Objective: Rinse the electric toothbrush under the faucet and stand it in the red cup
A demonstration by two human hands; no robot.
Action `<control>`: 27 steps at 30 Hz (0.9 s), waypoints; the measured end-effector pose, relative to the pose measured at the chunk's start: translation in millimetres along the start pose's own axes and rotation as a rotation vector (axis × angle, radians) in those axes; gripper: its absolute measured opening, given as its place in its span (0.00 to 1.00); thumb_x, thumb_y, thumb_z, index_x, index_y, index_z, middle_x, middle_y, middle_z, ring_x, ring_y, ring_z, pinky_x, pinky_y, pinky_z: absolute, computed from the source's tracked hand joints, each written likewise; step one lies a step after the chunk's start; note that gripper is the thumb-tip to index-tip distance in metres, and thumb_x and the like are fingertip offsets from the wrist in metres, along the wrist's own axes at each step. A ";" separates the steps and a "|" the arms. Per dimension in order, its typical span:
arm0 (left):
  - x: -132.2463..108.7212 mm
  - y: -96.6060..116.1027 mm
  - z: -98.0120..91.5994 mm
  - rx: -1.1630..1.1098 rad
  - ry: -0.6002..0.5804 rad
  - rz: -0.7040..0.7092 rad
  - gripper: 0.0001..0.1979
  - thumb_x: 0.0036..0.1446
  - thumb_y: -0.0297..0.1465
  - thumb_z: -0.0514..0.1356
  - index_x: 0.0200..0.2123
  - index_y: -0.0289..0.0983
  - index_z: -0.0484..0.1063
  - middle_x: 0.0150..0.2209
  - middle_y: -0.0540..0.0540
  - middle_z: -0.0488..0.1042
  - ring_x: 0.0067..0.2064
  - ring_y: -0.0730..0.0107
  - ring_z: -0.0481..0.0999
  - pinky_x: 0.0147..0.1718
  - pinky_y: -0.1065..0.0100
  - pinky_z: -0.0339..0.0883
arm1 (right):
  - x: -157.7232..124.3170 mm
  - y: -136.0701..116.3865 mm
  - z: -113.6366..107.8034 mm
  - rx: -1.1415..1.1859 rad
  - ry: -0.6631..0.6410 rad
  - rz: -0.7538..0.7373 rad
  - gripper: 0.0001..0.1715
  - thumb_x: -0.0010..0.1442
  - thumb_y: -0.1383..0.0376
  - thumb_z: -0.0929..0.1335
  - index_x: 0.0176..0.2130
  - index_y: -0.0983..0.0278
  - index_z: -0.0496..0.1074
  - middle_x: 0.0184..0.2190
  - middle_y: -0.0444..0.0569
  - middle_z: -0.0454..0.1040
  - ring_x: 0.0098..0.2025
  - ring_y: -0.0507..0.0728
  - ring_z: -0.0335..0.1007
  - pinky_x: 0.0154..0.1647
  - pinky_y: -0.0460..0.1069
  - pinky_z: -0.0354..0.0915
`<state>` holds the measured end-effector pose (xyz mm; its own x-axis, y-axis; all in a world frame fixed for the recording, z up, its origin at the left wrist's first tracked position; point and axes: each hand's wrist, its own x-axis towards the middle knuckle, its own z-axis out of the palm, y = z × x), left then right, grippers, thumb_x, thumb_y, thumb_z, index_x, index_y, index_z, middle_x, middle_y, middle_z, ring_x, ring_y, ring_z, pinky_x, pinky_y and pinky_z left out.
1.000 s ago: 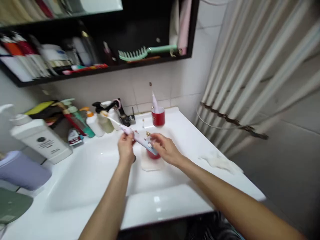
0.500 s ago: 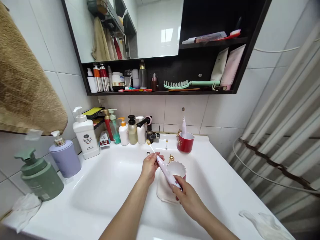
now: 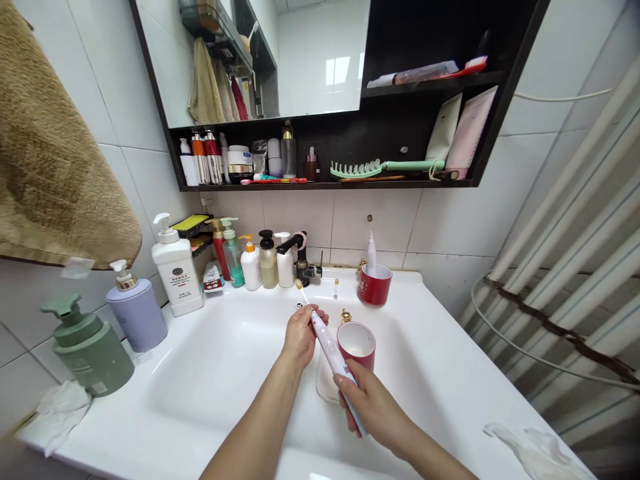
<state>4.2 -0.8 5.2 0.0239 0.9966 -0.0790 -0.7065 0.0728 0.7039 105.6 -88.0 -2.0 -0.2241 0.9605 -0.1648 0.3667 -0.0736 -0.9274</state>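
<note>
An electric toothbrush (image 3: 327, 341), pale pink with a slim head, slants over the sink with its bristles toward the faucet. My left hand (image 3: 300, 337) pinches it near the neck. Lower down, my right hand (image 3: 370, 400) wraps round the handle, whose end sticks out below the fingers. Just behind the handle stands a red cup (image 3: 367, 360) with a white inside, on a white tray (image 3: 326, 388) in the sink. A second red cup (image 3: 375, 291) on the back ledge holds another pale toothbrush (image 3: 371, 259). Between them lies a small brush head (image 3: 336, 289).
A black faucet (image 3: 301, 260) rises at the back of the white sink (image 3: 215, 373). Pump bottles line the left side, among them a purple one (image 3: 137, 313) and a green one (image 3: 93, 353). A dark shelf cabinet (image 3: 320, 185) hangs above. White pipes (image 3: 575, 220) run along the right.
My right hand's grip has changed on the handle, and more of the handle's lower end now shows below the fingers. My left hand stays at the neck. The view has shifted slightly.
</note>
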 end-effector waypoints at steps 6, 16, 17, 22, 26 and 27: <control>0.4 -0.5 0.0 -0.021 0.047 0.003 0.02 0.43 0.26 0.51 0.23 0.32 0.62 0.17 0.49 0.67 0.21 0.75 0.69 0.29 0.69 0.63 | -0.1 -0.6 1.0 -0.109 0.112 -0.049 0.10 0.50 0.59 0.55 0.26 0.63 0.53 0.17 0.39 0.57 0.12 0.45 0.54 0.12 0.42 0.53; 7.4 4.4 -4.5 -0.025 0.099 -0.014 0.04 0.46 0.25 0.49 0.23 0.32 0.62 0.17 0.49 0.65 0.21 0.77 0.68 0.26 0.72 0.63 | -2.4 5.2 3.1 -0.145 0.076 -0.023 0.10 0.50 0.59 0.55 0.24 0.63 0.53 0.17 0.38 0.56 0.11 0.44 0.52 0.11 0.41 0.51; 8.3 5.7 -5.3 -0.026 0.118 -0.006 0.04 0.46 0.25 0.49 0.23 0.32 0.61 0.17 0.49 0.65 0.21 0.77 0.68 0.27 0.72 0.63 | -2.8 6.3 3.1 -0.153 0.068 -0.027 0.10 0.50 0.59 0.55 0.24 0.63 0.53 0.17 0.38 0.56 0.11 0.44 0.52 0.11 0.41 0.51; 14.5 4.3 -8.4 0.133 0.130 -0.066 0.03 0.46 0.26 0.49 0.24 0.33 0.61 0.17 0.50 0.65 0.20 0.79 0.67 0.25 0.74 0.62 | -2.6 4.9 -0.3 -0.096 0.060 -0.056 0.12 0.50 0.57 0.55 0.25 0.64 0.54 0.17 0.38 0.56 0.12 0.44 0.53 0.12 0.41 0.51; 33.0 -3.1 -1.8 0.576 0.104 -0.129 0.05 0.47 0.27 0.48 0.22 0.34 0.58 0.15 0.51 0.64 0.17 0.80 0.64 0.21 0.75 0.60 | -1.7 -1.2 -7.5 -0.006 0.118 -0.121 0.13 0.51 0.56 0.54 0.25 0.64 0.53 0.17 0.38 0.57 0.12 0.44 0.54 0.13 0.41 0.53; 40.5 -4.9 1.2 0.664 0.101 -0.135 0.05 0.47 0.28 0.48 0.21 0.34 0.58 0.15 0.51 0.64 0.17 0.79 0.64 0.20 0.75 0.60 | -1.8 -2.0 -9.1 0.002 0.127 -0.129 0.14 0.51 0.56 0.54 0.24 0.64 0.52 0.17 0.38 0.56 0.12 0.44 0.54 0.14 0.41 0.53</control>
<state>9.5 39.2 -0.7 -0.0080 0.9709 -0.2393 -0.1176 0.2367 0.9644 113.5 -87.2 3.2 -0.1533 0.9882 -0.0004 0.3402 0.0524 -0.9389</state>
